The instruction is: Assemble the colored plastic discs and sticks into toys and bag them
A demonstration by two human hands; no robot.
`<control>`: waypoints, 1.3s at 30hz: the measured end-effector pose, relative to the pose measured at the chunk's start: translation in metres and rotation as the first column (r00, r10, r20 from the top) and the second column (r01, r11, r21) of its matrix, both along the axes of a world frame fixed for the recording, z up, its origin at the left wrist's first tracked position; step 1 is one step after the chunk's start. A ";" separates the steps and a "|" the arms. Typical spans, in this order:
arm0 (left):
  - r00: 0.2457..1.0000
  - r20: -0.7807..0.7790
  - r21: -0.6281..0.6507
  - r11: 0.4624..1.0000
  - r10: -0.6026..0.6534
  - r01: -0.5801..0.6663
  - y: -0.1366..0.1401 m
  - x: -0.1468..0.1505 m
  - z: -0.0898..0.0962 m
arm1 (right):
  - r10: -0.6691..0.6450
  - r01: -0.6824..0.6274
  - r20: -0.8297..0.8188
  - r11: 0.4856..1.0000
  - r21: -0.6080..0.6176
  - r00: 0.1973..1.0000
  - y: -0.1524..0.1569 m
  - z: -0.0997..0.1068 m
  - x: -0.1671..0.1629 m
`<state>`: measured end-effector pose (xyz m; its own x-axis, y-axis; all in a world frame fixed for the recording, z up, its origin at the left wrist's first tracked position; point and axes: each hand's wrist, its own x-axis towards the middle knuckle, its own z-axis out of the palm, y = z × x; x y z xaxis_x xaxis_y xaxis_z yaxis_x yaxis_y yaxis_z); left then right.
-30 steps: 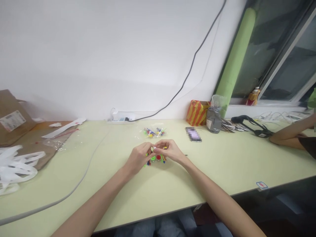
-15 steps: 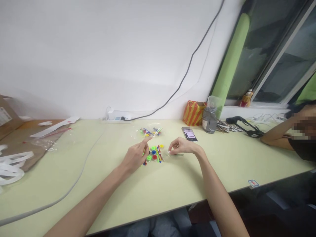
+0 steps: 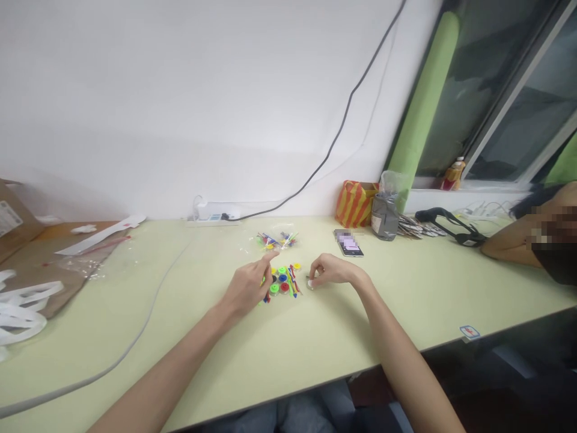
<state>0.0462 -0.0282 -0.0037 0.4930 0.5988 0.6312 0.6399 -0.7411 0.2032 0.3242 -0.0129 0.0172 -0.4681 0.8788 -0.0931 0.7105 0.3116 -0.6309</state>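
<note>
On the pale table lies a group of small colourful round pieces [image 3: 282, 278], green, blue, red and yellow, with thin coloured sticks [image 3: 293, 282] along its right side. My left hand [image 3: 251, 280] rests at the group's left edge, its index finger stretched out and the thumb side hiding some pieces. Just right of the sticks, my right hand [image 3: 332, 270] pinches a small white round piece [image 3: 310, 283] low over the table. A clear bag of coloured sticks [image 3: 277, 239] lies farther back.
A phone [image 3: 348, 243], a striped bag [image 3: 356, 203] and a grey plastic-wrapped bundle [image 3: 384, 216] stand back right. A grey cable [image 3: 148, 322] crosses the left side, near cardboard and plastic scraps. Another person's arm [image 3: 514, 243] leans on the table at far right.
My right hand has turned slightly, and the white piece now sits a little lower and more in sight. The left hand stays beside the group. The view has shifted slightly.
</note>
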 end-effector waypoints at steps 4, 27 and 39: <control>1.000 -0.004 0.003 1.000 0.020 -0.020 0.000 0.000 0.002 | 0.015 -0.014 -0.021 0.996 0.085 1.000 -0.001 -0.003 -0.013; 1.000 -0.011 -0.030 1.000 0.002 -0.002 -0.002 -0.001 0.003 | -0.323 0.300 0.149 0.941 0.155 0.935 0.019 -0.021 0.017; 1.000 -0.002 -0.007 1.000 0.001 -0.001 -0.005 0.005 0.005 | -0.007 0.288 -0.791 0.934 0.214 0.611 -0.006 -0.018 -0.077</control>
<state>0.0516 -0.0331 0.0013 0.4934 0.6040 0.6258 0.6413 -0.7388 0.2074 0.2471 -0.0189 -0.0009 -0.1020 0.8572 0.5048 0.0588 0.5117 -0.8571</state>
